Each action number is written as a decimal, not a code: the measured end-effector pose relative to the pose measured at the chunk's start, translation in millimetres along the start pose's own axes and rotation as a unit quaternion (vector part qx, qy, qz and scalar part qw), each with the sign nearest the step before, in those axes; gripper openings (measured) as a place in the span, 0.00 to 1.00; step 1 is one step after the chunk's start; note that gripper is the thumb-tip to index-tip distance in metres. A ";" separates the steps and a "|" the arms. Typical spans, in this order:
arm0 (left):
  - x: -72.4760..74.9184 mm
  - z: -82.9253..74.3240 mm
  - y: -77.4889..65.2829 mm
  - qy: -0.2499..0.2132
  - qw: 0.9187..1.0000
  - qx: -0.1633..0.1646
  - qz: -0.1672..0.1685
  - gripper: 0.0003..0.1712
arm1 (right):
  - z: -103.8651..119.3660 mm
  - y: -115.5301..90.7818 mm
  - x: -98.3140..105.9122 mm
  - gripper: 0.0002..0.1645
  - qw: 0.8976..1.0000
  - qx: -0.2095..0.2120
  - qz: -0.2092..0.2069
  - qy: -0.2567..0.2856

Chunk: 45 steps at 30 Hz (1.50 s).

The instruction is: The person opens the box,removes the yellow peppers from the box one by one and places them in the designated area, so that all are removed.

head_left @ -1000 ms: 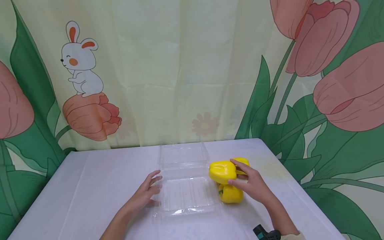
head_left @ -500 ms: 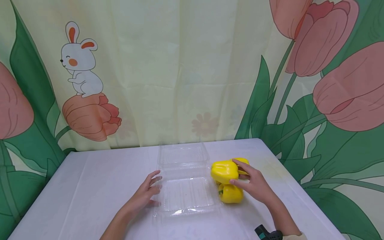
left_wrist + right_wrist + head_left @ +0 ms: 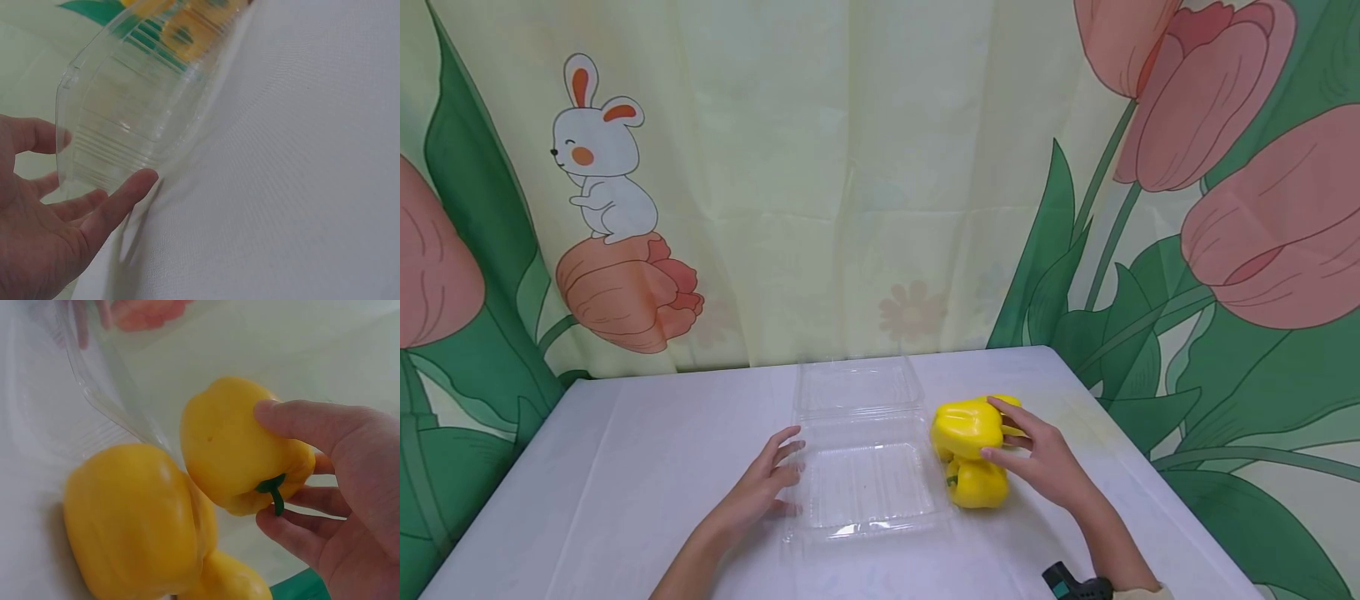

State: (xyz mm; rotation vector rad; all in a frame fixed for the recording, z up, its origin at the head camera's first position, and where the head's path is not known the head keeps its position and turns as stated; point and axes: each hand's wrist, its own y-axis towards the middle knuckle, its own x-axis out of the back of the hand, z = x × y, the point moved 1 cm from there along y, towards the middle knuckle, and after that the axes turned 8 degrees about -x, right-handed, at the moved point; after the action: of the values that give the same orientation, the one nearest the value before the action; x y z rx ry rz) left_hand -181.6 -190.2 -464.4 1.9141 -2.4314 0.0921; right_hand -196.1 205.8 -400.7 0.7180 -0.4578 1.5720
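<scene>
A yellow bell pepper (image 3: pixel 966 429) with a green stem is gripped by my right hand (image 3: pixel 1036 454), the thumb on one side and the fingers on the other. In the right wrist view its stem (image 3: pixel 275 494) points toward the palm. Close below it sits another yellow bell pepper (image 3: pixel 979 485), and a third yellow bell pepper (image 3: pixel 1007 401) is partly hidden behind. To the left lies a clear plastic clamshell container (image 3: pixel 865 530), its lid (image 3: pixel 859 387) folded back. My left hand (image 3: pixel 758 482) is at the container's left side, fingers spread along the wall, holding nothing.
A white cloth covers the table (image 3: pixel 647 450). Behind its far edge hangs a curtain (image 3: pixel 790 183) printed with a rabbit and tulips. A black device (image 3: pixel 1075 583) is strapped to the right wrist.
My right hand has shifted slightly to the right with the yellow bell pepper, away from the container. The left hand and the container have stayed in place.
</scene>
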 end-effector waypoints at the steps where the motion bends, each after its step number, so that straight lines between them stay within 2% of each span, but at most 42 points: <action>1: -0.1 0.0 0.0 0.001 1.000 0.000 -0.001 0.35 | -0.4 0.0 0.3 0.45 1.000 0.001 -0.001 0.000; 13: 0.2 0.0 -0.4 -0.001 1.000 -0.002 -0.001 0.35 | -2.4 -1.9 4.8 0.45 1.000 -0.007 -0.005 0.001; 28: 0.4 -0.7 -0.7 0.000 1.000 -0.004 0.001 0.36 | -6.0 -3.7 10.3 0.44 1.000 0.005 -0.016 -0.011; 45: -0.8 -2.2 -0.9 0.001 1.000 -0.001 0.000 0.36 | -11.8 -6.8 15.4 0.44 1.000 -0.006 -0.021 -0.015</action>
State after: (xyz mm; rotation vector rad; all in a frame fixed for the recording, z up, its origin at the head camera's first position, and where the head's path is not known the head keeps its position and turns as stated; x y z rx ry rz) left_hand -180.4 -189.5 -462.3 1.9134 -2.4290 0.0923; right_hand -191.8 225.9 -399.7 0.7387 -0.4720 1.5183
